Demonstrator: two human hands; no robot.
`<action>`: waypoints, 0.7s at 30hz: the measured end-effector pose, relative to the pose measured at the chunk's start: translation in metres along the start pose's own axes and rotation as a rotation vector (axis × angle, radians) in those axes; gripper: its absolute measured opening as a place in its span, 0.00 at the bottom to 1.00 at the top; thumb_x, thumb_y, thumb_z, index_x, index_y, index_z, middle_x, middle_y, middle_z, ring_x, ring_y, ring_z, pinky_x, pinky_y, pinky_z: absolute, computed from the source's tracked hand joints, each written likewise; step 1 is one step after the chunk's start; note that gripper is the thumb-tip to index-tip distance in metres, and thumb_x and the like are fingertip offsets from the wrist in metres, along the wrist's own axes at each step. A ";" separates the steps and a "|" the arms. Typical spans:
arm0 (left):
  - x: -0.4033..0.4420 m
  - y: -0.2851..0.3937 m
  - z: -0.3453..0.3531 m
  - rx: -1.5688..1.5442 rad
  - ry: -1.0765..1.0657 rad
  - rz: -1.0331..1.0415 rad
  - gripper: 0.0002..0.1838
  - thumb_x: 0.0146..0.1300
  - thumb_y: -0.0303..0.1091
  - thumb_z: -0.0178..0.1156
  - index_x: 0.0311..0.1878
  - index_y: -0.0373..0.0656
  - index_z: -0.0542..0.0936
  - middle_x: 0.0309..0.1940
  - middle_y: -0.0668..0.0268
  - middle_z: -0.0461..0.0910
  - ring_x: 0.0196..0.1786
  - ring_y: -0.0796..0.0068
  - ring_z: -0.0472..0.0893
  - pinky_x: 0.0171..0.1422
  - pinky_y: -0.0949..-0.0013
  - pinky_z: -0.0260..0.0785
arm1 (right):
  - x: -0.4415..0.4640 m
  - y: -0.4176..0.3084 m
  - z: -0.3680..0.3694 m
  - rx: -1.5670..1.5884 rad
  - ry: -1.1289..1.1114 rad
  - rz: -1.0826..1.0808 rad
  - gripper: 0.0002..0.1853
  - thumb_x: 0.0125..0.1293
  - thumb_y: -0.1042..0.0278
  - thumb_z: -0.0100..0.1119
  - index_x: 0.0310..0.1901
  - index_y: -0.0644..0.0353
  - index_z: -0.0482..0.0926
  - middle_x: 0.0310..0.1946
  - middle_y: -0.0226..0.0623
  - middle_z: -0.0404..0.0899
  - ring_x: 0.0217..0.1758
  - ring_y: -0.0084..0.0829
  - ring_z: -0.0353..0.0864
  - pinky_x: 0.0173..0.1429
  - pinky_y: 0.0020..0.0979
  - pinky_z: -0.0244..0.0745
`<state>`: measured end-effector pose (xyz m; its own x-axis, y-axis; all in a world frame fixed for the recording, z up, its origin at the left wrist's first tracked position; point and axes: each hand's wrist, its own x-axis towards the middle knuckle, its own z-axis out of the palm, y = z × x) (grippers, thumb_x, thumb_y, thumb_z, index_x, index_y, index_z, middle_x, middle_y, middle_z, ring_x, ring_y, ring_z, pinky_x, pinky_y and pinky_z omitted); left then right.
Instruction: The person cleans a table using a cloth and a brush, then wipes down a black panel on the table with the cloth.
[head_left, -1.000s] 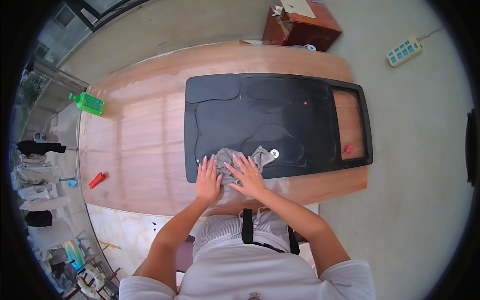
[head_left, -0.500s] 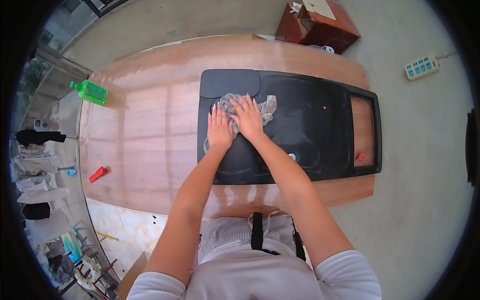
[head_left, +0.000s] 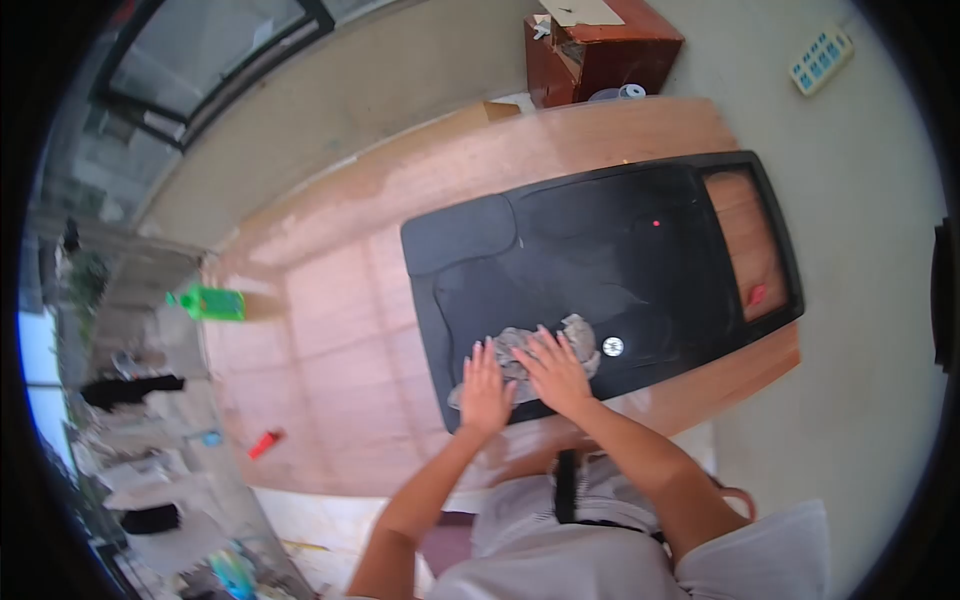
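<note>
A large black panel point(head_left: 600, 260) with a rectangular opening at its right end lies on the wooden table point(head_left: 340, 350). Near the panel's front edge is a crumpled grey cloth point(head_left: 580, 340). My left hand point(head_left: 486, 390) lies flat on the cloth's left part, fingers apart. Beside it, my right hand point(head_left: 553, 370) rests on the cloth's middle with its fingers spread. A round white emblem point(head_left: 613, 346) shows on the panel just right of the cloth.
A green bottle point(head_left: 215, 303) and a red object point(head_left: 264, 444) are at the table's left side. Behind the table stands a reddish-brown cabinet point(head_left: 630, 50). A power strip point(head_left: 821, 60) lies on the floor at right. Clothes hang at far left.
Both hands and the cloth have moved from the panel's upper left back toward its front edge since half a second ago. The camera view has tilted.
</note>
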<state>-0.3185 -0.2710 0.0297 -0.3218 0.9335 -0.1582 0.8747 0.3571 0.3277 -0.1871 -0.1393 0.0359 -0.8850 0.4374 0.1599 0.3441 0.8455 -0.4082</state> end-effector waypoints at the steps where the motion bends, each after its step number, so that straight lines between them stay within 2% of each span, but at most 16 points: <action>1: 0.009 0.000 0.004 0.009 0.043 0.005 0.41 0.64 0.44 0.58 0.72 0.28 0.57 0.78 0.50 0.48 0.80 0.49 0.45 0.81 0.48 0.39 | 0.004 0.001 0.000 0.003 0.037 0.034 0.31 0.59 0.65 0.61 0.67 0.44 0.70 0.66 0.40 0.69 0.74 0.46 0.61 0.75 0.53 0.55; 5: 0.050 0.008 -0.003 0.017 0.071 -0.033 0.41 0.65 0.44 0.57 0.73 0.28 0.54 0.78 0.50 0.46 0.80 0.49 0.44 0.81 0.48 0.38 | 0.021 0.002 0.010 -0.035 0.090 0.218 0.32 0.59 0.67 0.61 0.68 0.44 0.68 0.68 0.40 0.66 0.76 0.48 0.57 0.76 0.55 0.51; 6: 0.062 0.009 -0.003 0.030 0.069 -0.026 0.41 0.66 0.45 0.56 0.74 0.29 0.54 0.78 0.50 0.46 0.80 0.49 0.43 0.81 0.49 0.38 | 0.028 0.003 0.008 -0.054 0.092 0.275 0.30 0.61 0.65 0.59 0.68 0.43 0.69 0.68 0.38 0.67 0.76 0.46 0.58 0.76 0.55 0.51; 14: 0.193 0.022 -0.006 0.233 0.170 -0.011 0.39 0.71 0.49 0.46 0.76 0.33 0.51 0.80 0.56 0.43 0.82 0.56 0.39 0.82 0.53 0.31 | 0.118 0.086 0.000 -0.248 0.174 0.398 0.35 0.59 0.66 0.60 0.70 0.42 0.66 0.73 0.36 0.61 0.79 0.46 0.51 0.77 0.56 0.47; 15: 0.210 0.023 -0.004 0.300 0.194 -0.041 0.38 0.72 0.49 0.45 0.76 0.34 0.51 0.80 0.57 0.43 0.82 0.57 0.39 0.82 0.53 0.31 | 0.135 0.096 0.003 -0.258 0.183 0.405 0.36 0.58 0.64 0.62 0.71 0.42 0.65 0.73 0.37 0.60 0.79 0.47 0.50 0.77 0.56 0.46; 18: 0.229 0.025 0.007 0.178 0.220 -0.129 0.37 0.71 0.47 0.46 0.76 0.36 0.53 0.80 0.60 0.43 0.82 0.62 0.40 0.82 0.54 0.31 | 0.164 0.118 -0.005 -0.250 0.115 0.358 0.37 0.57 0.64 0.61 0.71 0.39 0.65 0.74 0.39 0.59 0.80 0.48 0.49 0.78 0.56 0.43; 19: 0.225 0.025 0.007 0.123 0.231 -0.118 0.36 0.71 0.45 0.48 0.76 0.36 0.53 0.80 0.60 0.44 0.82 0.62 0.40 0.82 0.54 0.31 | 0.163 0.123 -0.003 -0.224 0.146 0.317 0.37 0.58 0.70 0.59 0.71 0.39 0.64 0.73 0.40 0.60 0.79 0.49 0.49 0.78 0.56 0.46; 21: 0.216 0.022 0.006 0.068 0.261 -0.040 0.35 0.68 0.43 0.51 0.73 0.34 0.58 0.78 0.56 0.49 0.81 0.58 0.44 0.82 0.51 0.36 | 0.154 0.128 -0.004 -0.134 0.152 0.268 0.36 0.57 0.73 0.59 0.70 0.42 0.66 0.70 0.43 0.63 0.76 0.52 0.55 0.77 0.52 0.52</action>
<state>-0.3669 -0.0616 -0.0028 -0.4312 0.8988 0.0788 0.8791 0.3989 0.2609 -0.2782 0.0375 0.0122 -0.7043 0.6815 0.1988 0.6053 0.7228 -0.3334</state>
